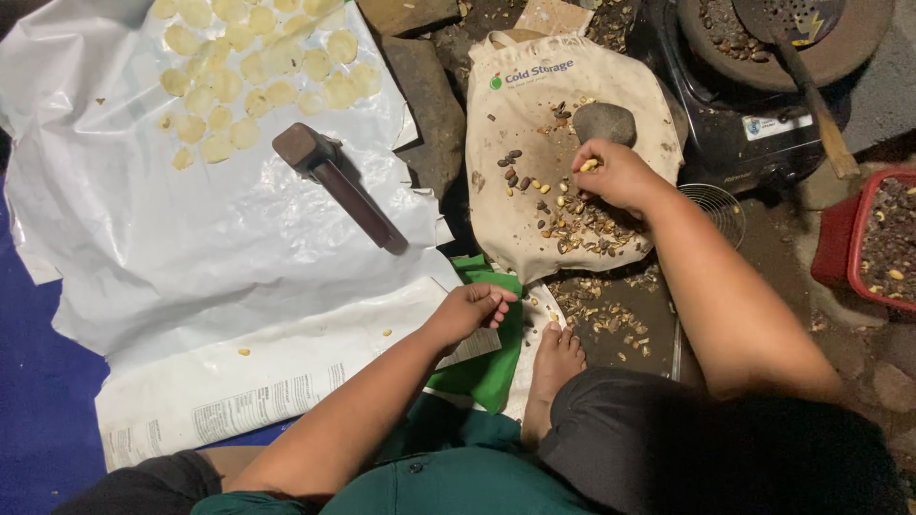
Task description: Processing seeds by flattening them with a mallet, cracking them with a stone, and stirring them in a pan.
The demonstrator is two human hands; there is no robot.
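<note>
While the person sits on the ground, the scene is read left to right: a white plastic sheet (191, 219) is spread at the left, with flattened pale yellow discs (250, 69) laid out in rows at its top and a dark wooden mallet (336, 183) lying just below them, untouched. The left hand (472, 310) is rested at the sheet's lower right edge, beside a green cloth (496, 358); its grip is loosely curled, and whether anything is pinched in it cannot be told. A bare foot (555, 358) is seen just right of that. Further right, a cream cloth bag (534, 105) is laid flat over a raised base, scattered with brown seeds and shells (582, 229), with a grey stone (604, 122) at its upper part. The right hand (615, 176) is held over the bag just below the stone, its grip narrowed on one pale yellow kernel (589, 165) pinched at the fingertips. Step judged in hand: a shelled kernel is being picked off the bag. Next move likely calls for a carry leftward to the sheet, with a light pinch kept so the kernel is not dropped. At far right, a dark pan with a wooden-handled ladle (811, 86) and a red basket (878, 238) of seeds are seen.
</note>
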